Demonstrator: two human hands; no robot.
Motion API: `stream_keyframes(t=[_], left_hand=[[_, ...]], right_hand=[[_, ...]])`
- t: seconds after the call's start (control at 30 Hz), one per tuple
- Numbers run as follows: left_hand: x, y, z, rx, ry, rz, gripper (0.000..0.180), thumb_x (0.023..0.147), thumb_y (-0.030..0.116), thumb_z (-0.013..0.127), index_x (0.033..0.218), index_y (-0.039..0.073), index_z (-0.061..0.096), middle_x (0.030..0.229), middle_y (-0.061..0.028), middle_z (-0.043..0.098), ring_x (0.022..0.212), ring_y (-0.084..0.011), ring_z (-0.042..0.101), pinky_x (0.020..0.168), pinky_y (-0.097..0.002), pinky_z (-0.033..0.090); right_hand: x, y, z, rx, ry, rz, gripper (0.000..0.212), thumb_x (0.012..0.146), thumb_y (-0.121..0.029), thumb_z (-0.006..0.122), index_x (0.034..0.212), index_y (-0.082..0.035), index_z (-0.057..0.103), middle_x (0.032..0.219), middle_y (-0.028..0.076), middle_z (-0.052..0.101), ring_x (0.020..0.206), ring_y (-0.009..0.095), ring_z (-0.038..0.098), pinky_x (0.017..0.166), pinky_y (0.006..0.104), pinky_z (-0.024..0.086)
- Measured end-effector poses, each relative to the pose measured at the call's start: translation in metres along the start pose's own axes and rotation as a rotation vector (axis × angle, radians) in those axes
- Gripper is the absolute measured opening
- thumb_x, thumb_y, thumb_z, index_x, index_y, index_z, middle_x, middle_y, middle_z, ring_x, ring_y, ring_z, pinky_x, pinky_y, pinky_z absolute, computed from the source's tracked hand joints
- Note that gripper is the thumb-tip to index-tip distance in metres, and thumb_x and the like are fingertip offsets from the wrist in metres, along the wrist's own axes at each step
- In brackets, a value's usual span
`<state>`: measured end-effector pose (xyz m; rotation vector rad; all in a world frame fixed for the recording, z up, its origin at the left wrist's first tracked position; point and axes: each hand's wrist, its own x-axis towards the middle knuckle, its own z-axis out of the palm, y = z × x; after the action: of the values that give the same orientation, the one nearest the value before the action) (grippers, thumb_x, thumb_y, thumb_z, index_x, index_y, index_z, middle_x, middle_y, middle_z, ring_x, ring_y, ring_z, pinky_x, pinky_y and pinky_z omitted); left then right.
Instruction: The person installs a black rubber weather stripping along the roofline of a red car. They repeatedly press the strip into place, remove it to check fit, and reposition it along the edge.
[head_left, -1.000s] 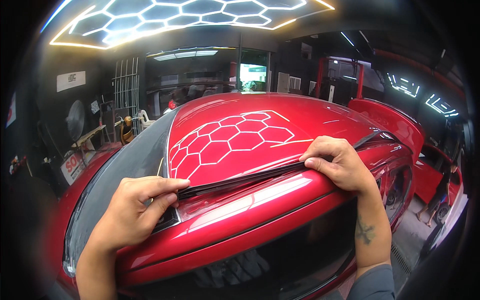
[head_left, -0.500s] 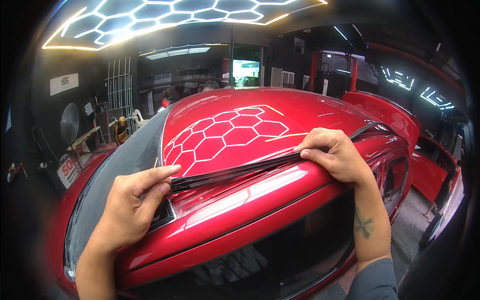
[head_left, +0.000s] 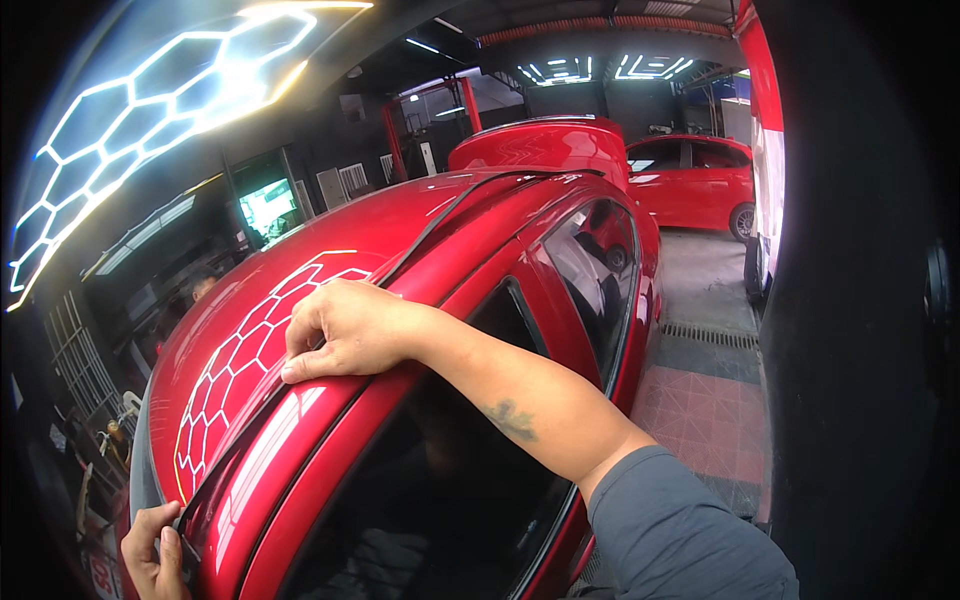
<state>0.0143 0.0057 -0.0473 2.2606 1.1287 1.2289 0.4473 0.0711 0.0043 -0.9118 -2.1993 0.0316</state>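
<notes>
A long black rubber trim strip runs along the roof edge of a red car. At the lower left, my left hand is closed on its front end, beside the windshield; part of this hand is cut off by the dark rim. Farther along, my right hand pinches the same strip between thumb and fingers, above the side window. Beyond that hand, the strip curves back toward the rear of the roof. How firmly it sits in its channel there, I cannot tell.
The raised red rear panel stands behind the roof. Another red car is parked farther back. Tiled floor and a drain grate lie to the right, beside a dark wall. Hexagonal lights hang overhead.
My view has swung right toward the car's rear, so both hands now appear farther left. Both still hold the strip, whose rear length has come into sight.
</notes>
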Motion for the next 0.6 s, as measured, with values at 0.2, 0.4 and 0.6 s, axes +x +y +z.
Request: stream_keyframes(t=[0.2,0.4,0.6], left_hand=[[-0.002,0.008,-0.005,0.176,0.044,0.064,0.030,0.096,0.010,0.073,0.122,-0.003,0.077,0.109,-0.0149,0.077,0.100,-0.0210,0.072,0.092,-0.0337,0.053],[0.017,0.038,-0.007,0.092,0.032,0.130,0.028,0.097,0.013,0.076,0.122,0.000,0.079,0.103,-0.0133,0.077,0.097,-0.0216,0.071,0.090,-0.0363,0.054],[0.018,0.032,-0.013,0.080,0.058,0.109,0.024,0.105,0.015,0.070,0.121,-0.001,0.080,0.102,-0.0144,0.076,0.099,-0.0268,0.069,0.094,-0.0402,0.053]], right_hand=[[0.025,0.009,0.010,-0.011,-0.077,-0.107,0.026,0.098,-0.031,0.083,0.103,-0.005,0.085,0.093,0.010,0.080,0.089,0.021,0.075,0.081,0.0370,0.059],[0.022,-0.010,-0.013,0.095,-0.023,-0.013,0.024,0.100,-0.026,0.081,0.107,-0.003,0.084,0.098,0.011,0.079,0.099,0.023,0.073,0.090,0.0375,0.057],[0.029,-0.011,-0.013,0.073,-0.024,0.022,0.020,0.099,-0.020,0.082,0.105,-0.002,0.083,0.099,0.011,0.079,0.097,0.022,0.072,0.088,0.0369,0.057]])
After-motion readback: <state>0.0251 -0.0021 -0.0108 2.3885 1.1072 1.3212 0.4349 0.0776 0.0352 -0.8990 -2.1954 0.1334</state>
